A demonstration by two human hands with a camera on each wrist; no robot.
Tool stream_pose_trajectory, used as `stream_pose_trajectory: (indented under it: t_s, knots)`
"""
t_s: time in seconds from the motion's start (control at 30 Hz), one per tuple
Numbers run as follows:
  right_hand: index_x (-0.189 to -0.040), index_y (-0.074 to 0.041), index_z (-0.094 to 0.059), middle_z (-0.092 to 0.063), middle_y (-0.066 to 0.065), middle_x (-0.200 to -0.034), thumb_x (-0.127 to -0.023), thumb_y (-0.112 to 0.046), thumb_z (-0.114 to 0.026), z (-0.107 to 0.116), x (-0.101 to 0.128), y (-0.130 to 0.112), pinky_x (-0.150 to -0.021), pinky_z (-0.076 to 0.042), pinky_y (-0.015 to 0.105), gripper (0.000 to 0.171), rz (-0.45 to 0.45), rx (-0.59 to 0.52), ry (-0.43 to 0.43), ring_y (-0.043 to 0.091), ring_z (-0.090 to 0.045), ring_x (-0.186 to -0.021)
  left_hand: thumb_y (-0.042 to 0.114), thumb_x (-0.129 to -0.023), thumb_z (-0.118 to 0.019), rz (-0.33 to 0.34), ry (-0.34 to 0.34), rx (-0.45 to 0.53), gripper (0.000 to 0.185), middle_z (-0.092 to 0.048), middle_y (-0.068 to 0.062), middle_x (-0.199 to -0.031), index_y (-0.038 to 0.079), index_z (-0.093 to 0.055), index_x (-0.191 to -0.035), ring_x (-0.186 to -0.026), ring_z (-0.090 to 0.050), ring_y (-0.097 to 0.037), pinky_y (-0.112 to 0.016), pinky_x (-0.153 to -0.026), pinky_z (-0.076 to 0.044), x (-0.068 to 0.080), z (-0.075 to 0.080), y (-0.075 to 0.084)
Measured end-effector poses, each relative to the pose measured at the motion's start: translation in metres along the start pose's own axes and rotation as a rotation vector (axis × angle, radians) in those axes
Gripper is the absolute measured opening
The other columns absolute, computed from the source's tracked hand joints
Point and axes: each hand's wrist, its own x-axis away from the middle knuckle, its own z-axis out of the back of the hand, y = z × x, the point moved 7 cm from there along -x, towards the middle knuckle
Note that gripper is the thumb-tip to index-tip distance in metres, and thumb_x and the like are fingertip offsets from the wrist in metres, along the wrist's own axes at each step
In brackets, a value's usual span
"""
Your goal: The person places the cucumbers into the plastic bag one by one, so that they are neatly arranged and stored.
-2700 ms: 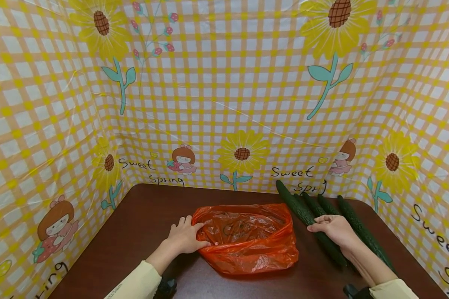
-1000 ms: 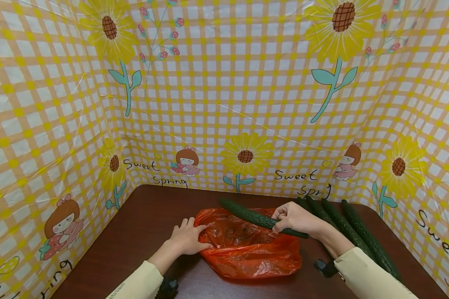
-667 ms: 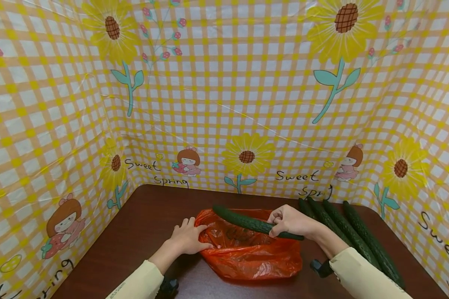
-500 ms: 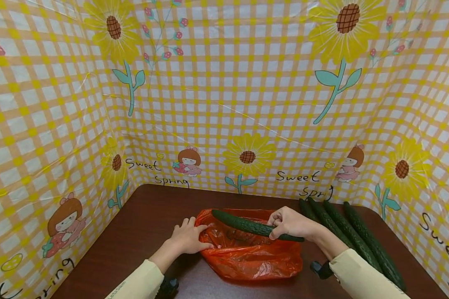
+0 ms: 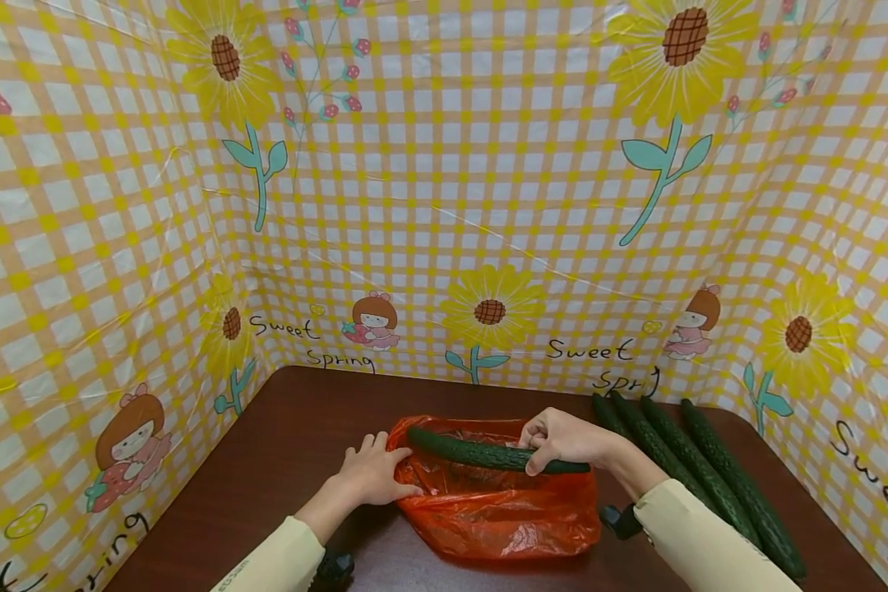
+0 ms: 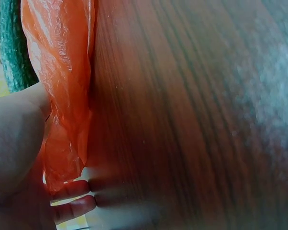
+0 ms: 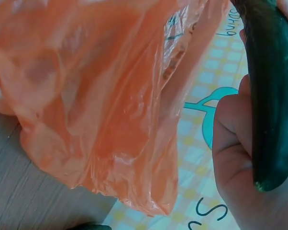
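An orange plastic bag [image 5: 499, 501] lies open on the dark wooden table [image 5: 281, 444]. My left hand [image 5: 373, 473] holds the bag's left rim [image 6: 62, 96], thumb on the plastic. My right hand [image 5: 558, 440] grips a long dark green cucumber [image 5: 481, 452] near its right end and holds it level over the bag's mouth. In the right wrist view the cucumber [image 7: 271, 96] sits in my curled fingers [image 7: 235, 139] above the orange bag [image 7: 101, 96].
Three more cucumbers [image 5: 699, 473] lie side by side on the table at the right, near the back wall. Checked yellow sunflower sheeting [image 5: 444, 189] walls the table on the left, back and right. Bare tabletop lies left of the bag.
My right hand lifted one cucumber from the row on the right and carried it left over the bag, lowering it toward the opening. My left hand stayed on the bag's rim.
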Motion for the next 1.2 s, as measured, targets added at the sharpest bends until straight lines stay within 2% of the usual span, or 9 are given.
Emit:
stream_pose_trajectory:
  t_s: [0.2,0.5,0.73,1.0,1.07,1.13,1.2]
  knots:
    - [-0.054,-0.005,-0.028,-0.044,0.001,-0.050,-0.071,-0.016,-0.078,0.003,-0.005,0.006,-0.090,-0.045,0.038,0.053,0.009,0.006,-0.017,0.018,-0.058,-0.104,0.071,-0.072,-0.058,0.000,-0.004,0.001,0.072,-0.040,-0.013,-0.125,0.031,-0.052,-0.132,-0.114,-0.037,-0.033,-0.060,-0.087,-0.033,0.000,-0.001,0.001]
    - [-0.056,-0.005,-0.029,-0.043,0.000,-0.048,-0.071,-0.018,-0.078,0.007,-0.010,0.008,-0.090,-0.044,0.039,0.053,-0.001,0.023,-0.006,0.017,-0.058,-0.104,0.071,-0.071,-0.058,0.005,-0.026,-0.011,0.071,-0.039,-0.012,-0.125,0.035,-0.051,-0.132,-0.115,-0.037,-0.033,-0.059,-0.086,-0.033,-0.002,-0.002,0.004]
    - [-0.055,-0.006,-0.030,-0.045,0.013,-0.051,-0.070,-0.015,-0.078,0.010,-0.015,0.007,-0.089,-0.045,0.040,0.051,-0.024,0.049,-0.003,0.016,-0.059,-0.102,0.071,-0.072,-0.058,0.002,-0.044,-0.014,0.071,-0.040,-0.012,-0.123,0.035,-0.050,-0.132,-0.111,-0.037,-0.031,-0.058,-0.083,-0.034,0.000,-0.002,0.003]
    - [-0.053,-0.009,-0.033,-0.047,0.017,-0.051,-0.070,-0.015,-0.078,0.012,-0.024,0.018,-0.088,-0.045,0.039,0.048,-0.045,0.110,0.013,0.013,-0.060,-0.099,0.069,-0.072,-0.059,-0.010,-0.038,-0.028,0.070,-0.040,-0.013,-0.123,0.034,-0.051,-0.132,-0.110,-0.038,-0.031,-0.056,-0.081,-0.035,0.003,0.000,0.004]
    - [-0.053,-0.010,-0.036,-0.047,0.015,-0.050,-0.070,-0.016,-0.078,0.011,-0.024,0.022,-0.087,-0.046,0.039,0.045,-0.054,0.123,0.011,0.012,-0.060,-0.095,0.069,-0.073,-0.059,-0.009,-0.043,-0.024,0.070,-0.040,-0.014,-0.124,0.034,-0.051,-0.132,-0.110,-0.038,-0.031,-0.056,-0.081,-0.035,0.003,0.000,0.004]
    - [-0.056,-0.011,-0.047,-0.044,0.010,-0.047,-0.071,-0.017,-0.077,0.010,-0.022,0.027,-0.085,-0.047,0.037,0.034,-0.064,0.143,0.005,0.011,-0.060,-0.077,0.069,-0.073,-0.059,-0.005,-0.049,-0.023,0.070,-0.040,-0.014,-0.124,0.034,-0.051,-0.133,-0.111,-0.037,-0.032,-0.056,-0.082,-0.035,0.003,-0.001,0.004]
    - [-0.067,-0.011,-0.060,-0.039,0.002,-0.047,-0.071,-0.018,-0.077,0.009,-0.020,0.032,-0.078,-0.047,0.034,0.019,-0.075,0.166,-0.003,0.010,-0.049,-0.058,0.069,-0.073,-0.059,-0.007,-0.054,-0.031,0.070,-0.039,-0.013,-0.125,0.034,-0.050,-0.133,-0.112,-0.037,-0.031,-0.056,-0.082,-0.035,0.002,-0.001,0.005]
